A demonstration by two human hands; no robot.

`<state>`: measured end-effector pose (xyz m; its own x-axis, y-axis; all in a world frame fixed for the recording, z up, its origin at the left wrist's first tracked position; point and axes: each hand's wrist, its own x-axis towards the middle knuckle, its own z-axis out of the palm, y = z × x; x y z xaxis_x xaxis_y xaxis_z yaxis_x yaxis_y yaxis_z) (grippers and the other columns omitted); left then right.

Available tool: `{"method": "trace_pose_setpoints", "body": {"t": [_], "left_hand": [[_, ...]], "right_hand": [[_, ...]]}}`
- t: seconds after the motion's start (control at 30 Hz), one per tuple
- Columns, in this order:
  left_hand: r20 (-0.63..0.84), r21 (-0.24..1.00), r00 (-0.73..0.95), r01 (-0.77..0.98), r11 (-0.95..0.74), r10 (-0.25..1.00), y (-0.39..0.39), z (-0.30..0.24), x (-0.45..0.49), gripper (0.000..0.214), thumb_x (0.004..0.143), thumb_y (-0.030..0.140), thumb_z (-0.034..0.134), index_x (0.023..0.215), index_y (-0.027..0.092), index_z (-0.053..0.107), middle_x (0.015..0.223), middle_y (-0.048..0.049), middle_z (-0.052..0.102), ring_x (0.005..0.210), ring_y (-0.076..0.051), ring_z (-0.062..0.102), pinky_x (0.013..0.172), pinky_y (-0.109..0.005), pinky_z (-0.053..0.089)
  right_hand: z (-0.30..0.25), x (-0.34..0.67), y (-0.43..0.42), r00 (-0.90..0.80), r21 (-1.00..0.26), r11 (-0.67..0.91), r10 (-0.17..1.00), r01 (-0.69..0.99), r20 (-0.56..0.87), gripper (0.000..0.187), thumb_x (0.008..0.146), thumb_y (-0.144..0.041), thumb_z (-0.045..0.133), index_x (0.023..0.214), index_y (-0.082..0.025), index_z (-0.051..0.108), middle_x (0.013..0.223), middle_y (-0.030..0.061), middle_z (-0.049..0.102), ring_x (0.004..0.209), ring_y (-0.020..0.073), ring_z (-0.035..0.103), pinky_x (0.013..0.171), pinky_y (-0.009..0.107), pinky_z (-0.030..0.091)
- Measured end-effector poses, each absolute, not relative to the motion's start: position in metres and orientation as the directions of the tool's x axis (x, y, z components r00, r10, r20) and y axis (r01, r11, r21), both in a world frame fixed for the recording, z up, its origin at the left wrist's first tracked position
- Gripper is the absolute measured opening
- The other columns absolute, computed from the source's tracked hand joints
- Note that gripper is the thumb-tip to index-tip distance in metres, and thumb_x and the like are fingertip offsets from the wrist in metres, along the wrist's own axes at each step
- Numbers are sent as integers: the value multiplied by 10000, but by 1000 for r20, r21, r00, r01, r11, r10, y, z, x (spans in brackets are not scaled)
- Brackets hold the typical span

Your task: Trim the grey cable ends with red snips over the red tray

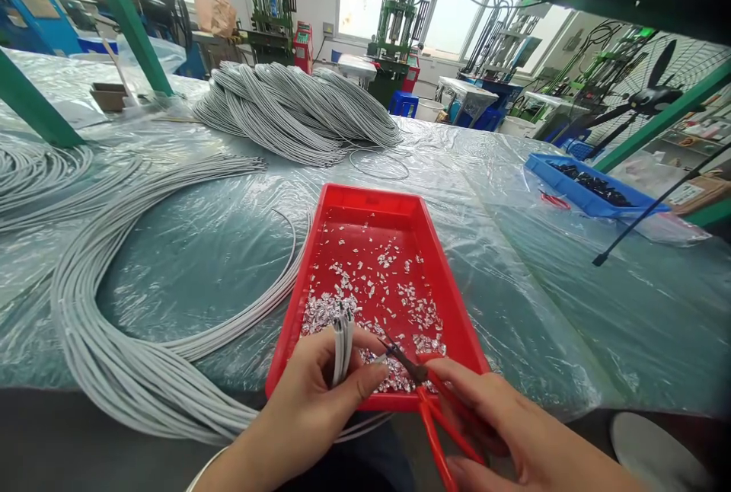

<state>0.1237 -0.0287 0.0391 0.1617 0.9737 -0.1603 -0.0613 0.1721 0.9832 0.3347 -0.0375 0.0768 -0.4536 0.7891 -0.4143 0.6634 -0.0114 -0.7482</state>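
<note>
Over the near edge of a red tray [365, 199], a left hand [311, 400] pinches a small bundle of grey cable ends [343, 340] upright between thumb and fingers. The right hand [514, 431] is closed around the handles of red scissors [426, 393], blades pointing at the bundle. Silvery scraps [377, 279] litter the tray, and grey cable loops [114, 324] lie left of it.
</note>
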Motion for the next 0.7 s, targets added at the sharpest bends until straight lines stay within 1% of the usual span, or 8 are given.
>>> {"method": "trace_pose_setpoints", "body": {"t": [0.07, 0.13, 0.23, 0.37, 0.43, 0.5, 0.57, 0.7], "left_hand": [[-163, 982, 167, -65, 175, 973, -29, 39, 124, 137, 714, 285, 681, 796, 180, 646, 520, 75, 407, 472, -84, 353, 458, -205, 292], [-166, 982, 172, -66, 180, 971, -28, 39, 124, 135, 713, 284, 683, 793, 181, 648, 526, 71, 415, 476, -86, 358, 462, -208, 295], [-179, 980, 194, -54, 193, 965, -28, 42, 124, 132, 721, 286, 683, 794, 183, 644, 537, 69, 420, 482, -85, 360, 467, -205, 297], [-193, 979, 207, -21, 201, 959, -27, 45, 124, 125, 730, 291, 678, 792, 189, 642, 541, 69, 413, 498, -87, 371, 483, -200, 308], [-195, 979, 213, -10, 202, 957, -27, 45, 124, 133, 731, 300, 672, 793, 186, 645, 535, 71, 402, 490, -86, 358, 472, -200, 298], [-191, 981, 203, 18, 192, 960, -26, 45, 124, 135, 726, 294, 672, 791, 178, 651, 531, 72, 392, 485, -85, 345, 465, -203, 287], [-187, 982, 187, 52, 181, 964, -25, 45, 125, 127, 722, 276, 677, 792, 171, 659, 533, 69, 401, 489, -86, 349, 468, -206, 287], [-195, 981, 180, 34, 192, 964, -23, 46, 126, 124, 723, 252, 686, 809, 167, 659, 548, 63, 445, 493, -83, 377, 467, -200, 295]], "right_hand": [[76, 337, -38, -465, -752, 3, 787, 660, -406, 598, 783, -451, 561, 1319, -202, 465, 1212, 186, 554, 1068, 388, 524, 909, 543, 425], [73, 344, -38, -488, -776, 2, 778, 631, -395, 559, 809, -435, 561, 1316, -219, 470, 1288, 160, 511, 1148, 378, 472, 953, 523, 395], [68, 352, -39, -522, -818, -16, 763, 575, -382, 547, 820, -373, 597, 1327, -226, 451, 1291, 137, 515, 1152, 333, 488, 954, 459, 421], [68, 352, -38, -538, -847, -54, 751, 528, -383, 568, 803, -335, 628, 1323, -193, 448, 1291, 148, 508, 1150, 325, 490, 958, 450, 418], [69, 349, -37, -556, -872, -79, 742, 483, -375, 521, 820, -339, 607, 1306, -215, 463, 1191, 124, 580, 1077, 309, 541, 888, 423, 474], [69, 346, -36, -583, -891, -115, 717, 440, -381, 457, 844, -340, 574, 1282, -252, 477, 1018, 77, 642, 928, 265, 603, 756, 360, 529], [69, 344, -36, -599, -895, -147, 695, 422, -397, 411, 856, -329, 555, 1258, -273, 488, 920, 43, 643, 824, 224, 608, 679, 311, 528], [71, 346, -29, -586, -890, -149, 704, 430, -401, 374, 882, -279, 503, 1253, -246, 465, 844, 28, 616, 735, 183, 583, 632, 273, 497]]}}
